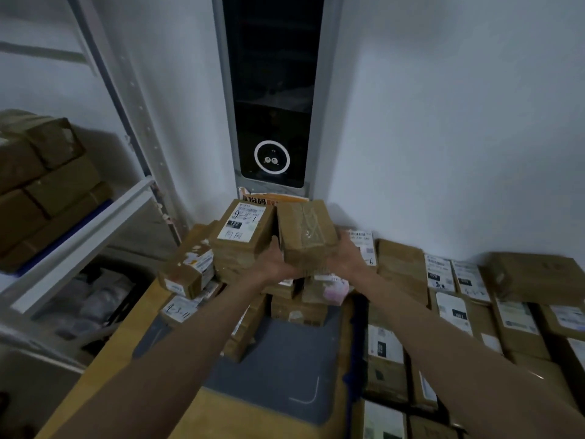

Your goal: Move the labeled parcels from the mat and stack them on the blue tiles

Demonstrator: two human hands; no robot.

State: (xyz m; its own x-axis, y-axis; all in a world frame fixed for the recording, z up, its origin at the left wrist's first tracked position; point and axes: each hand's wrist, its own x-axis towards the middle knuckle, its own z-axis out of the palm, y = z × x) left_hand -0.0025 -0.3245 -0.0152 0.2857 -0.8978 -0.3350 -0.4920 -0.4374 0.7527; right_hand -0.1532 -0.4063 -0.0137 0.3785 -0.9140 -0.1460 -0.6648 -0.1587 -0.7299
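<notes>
You've got the taped box (305, 236) clamped between both palms: left hand (274, 263) on its left side, right hand (346, 255) on its right, fingers wrapped under and round it. It hangs over the pile of parcels (297, 307) at the far end of the grey mat (278, 369), just beside the labeled box (242, 228) topping the left stack. Keep it level and squeeze evenly. Pick a flat landing spot before letting go; the stack next to it looks uneven and could tip. Blue tiles can't be made out here.
</notes>
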